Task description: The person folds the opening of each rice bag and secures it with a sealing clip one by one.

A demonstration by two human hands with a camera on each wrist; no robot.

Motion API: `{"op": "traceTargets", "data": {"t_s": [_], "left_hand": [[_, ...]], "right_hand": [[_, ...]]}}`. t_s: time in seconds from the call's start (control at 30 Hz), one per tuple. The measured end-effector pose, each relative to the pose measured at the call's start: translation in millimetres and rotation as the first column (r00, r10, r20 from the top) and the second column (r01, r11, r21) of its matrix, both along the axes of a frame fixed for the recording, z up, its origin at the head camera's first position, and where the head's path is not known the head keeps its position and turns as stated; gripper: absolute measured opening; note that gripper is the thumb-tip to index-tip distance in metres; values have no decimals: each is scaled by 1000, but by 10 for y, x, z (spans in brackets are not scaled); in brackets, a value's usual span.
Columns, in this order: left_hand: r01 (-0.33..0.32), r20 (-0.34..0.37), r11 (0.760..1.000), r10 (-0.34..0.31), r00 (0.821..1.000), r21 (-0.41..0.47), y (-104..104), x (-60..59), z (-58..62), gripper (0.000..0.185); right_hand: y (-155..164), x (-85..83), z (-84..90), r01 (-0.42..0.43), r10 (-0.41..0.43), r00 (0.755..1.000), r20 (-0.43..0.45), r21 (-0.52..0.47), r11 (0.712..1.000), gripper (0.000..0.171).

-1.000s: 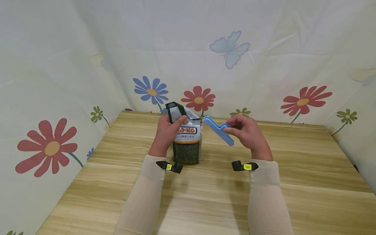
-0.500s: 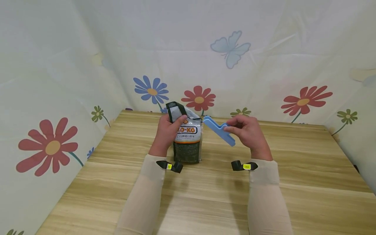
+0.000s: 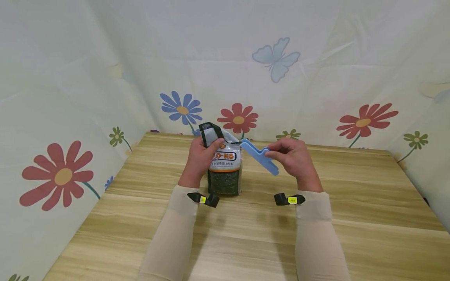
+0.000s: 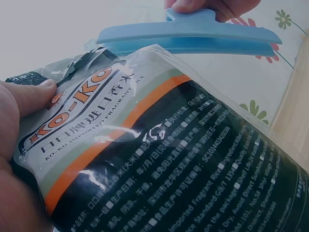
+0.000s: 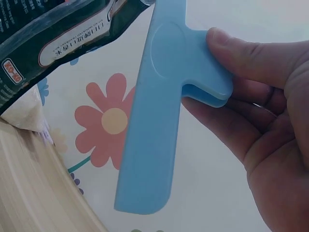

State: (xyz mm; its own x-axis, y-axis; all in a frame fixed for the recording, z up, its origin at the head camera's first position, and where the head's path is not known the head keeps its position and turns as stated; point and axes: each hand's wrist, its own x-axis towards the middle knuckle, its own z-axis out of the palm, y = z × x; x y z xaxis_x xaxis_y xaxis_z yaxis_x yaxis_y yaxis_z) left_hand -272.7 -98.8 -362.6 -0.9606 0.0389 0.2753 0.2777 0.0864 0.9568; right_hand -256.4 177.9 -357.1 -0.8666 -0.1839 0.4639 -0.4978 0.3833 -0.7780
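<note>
A rice bag [image 3: 225,181], dark green and silver with KO-KO lettering, stands upright on the table with its top folded down. My left hand [image 3: 197,160] grips its upper left side, thumb on the front. To the right, my right hand [image 3: 298,159] pinches the handles of a light blue bag clip [image 3: 259,157] between thumb and fingers. The clip slants, its upper left end at the bag's top right corner. In the left wrist view the clip's two long bars [image 4: 188,34] stand slightly apart just behind the bag's upper edge; whether they touch it I cannot tell.
The wooden table [image 3: 365,195] ends against a pale cloth backdrop [image 3: 211,58] printed with flowers and a butterfly. Another backdrop panel rises along the left side. Black straps with yellow labels sit on both wrists.
My right hand has moved slightly left with the bag clip, bringing its end up to the bag's top right corner. The left hand and the rice bag have stayed almost still.
</note>
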Motion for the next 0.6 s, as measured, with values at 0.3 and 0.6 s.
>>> {"op": "traceTargets", "data": {"t_s": [0.3, 0.6], "left_hand": [[-17, 19, 1000, 16, 1000, 9, 8, -20, -13, 28], [-17, 22, 1000, 17, 1000, -6, 5, -15, -10, 28]], "right_hand": [[-63, -1, -4, 5, -3, 999, -48, 24, 1000, 17], [-116, -5, -1, 6, -4, 998, -65, 16, 1000, 16]]}}
